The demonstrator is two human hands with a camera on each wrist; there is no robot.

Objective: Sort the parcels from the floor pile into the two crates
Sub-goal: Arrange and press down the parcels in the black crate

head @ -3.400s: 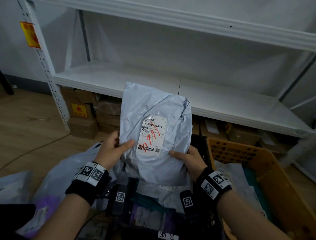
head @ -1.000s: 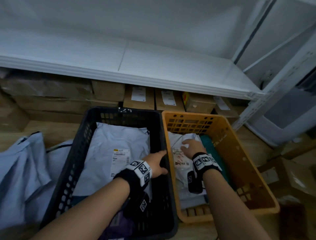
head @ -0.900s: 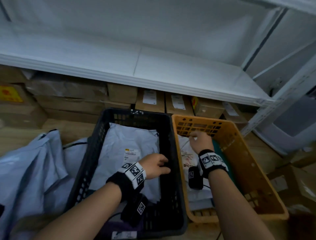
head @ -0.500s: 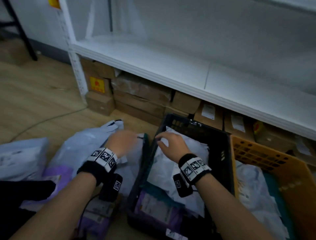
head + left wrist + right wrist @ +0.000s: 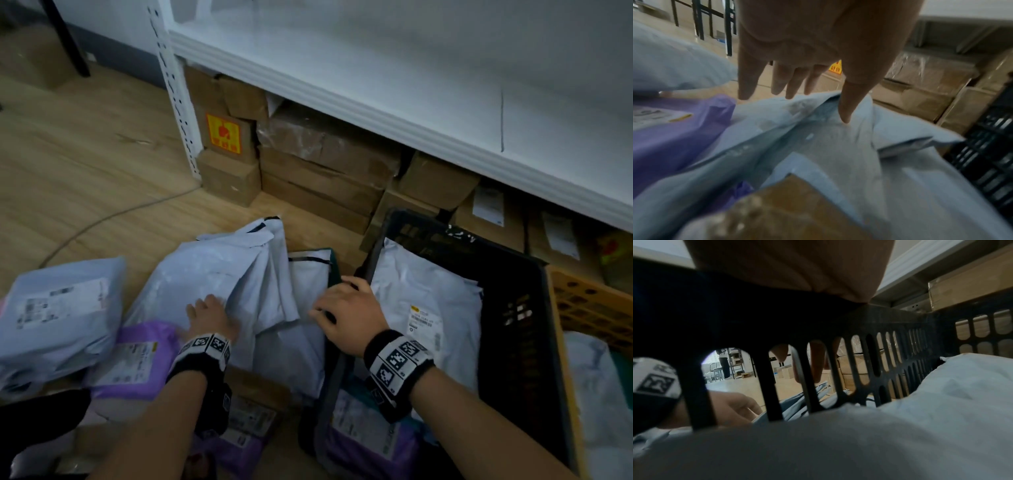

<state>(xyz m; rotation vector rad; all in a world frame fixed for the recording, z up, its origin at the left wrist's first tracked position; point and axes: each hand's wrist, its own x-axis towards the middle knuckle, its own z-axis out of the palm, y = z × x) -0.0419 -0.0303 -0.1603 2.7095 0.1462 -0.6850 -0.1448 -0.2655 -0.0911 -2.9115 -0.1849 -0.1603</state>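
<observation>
The floor pile holds grey poly-bag parcels and purple ones. My left hand (image 5: 205, 308) lies with straight fingers on a large crumpled grey parcel (image 5: 222, 270); in the left wrist view the hand (image 5: 797, 100) holds nothing and its thumb touches the grey parcel (image 5: 828, 138). My right hand (image 5: 329, 308) reaches over the left rim of the black crate (image 5: 462, 240) toward a second grey parcel (image 5: 305, 284). Its fingertips (image 5: 816, 363) hang outside the black crate's slotted wall (image 5: 890, 324), empty. A white parcel (image 5: 428, 308) lies inside the black crate. The orange crate (image 5: 589, 301) stands to its right.
A purple parcel (image 5: 137, 356), another grey parcel (image 5: 58, 308) and a cardboard box (image 5: 257, 390) lie in the pile near me. Cardboard boxes (image 5: 322, 171) fill the space under the white shelf (image 5: 411, 102). A cable (image 5: 102, 219) runs over the wooden floor.
The labelled grey parcel I held up has been let go. Both hands have left the crates and swung left to the floor pile, the left now on a grey parcel.
</observation>
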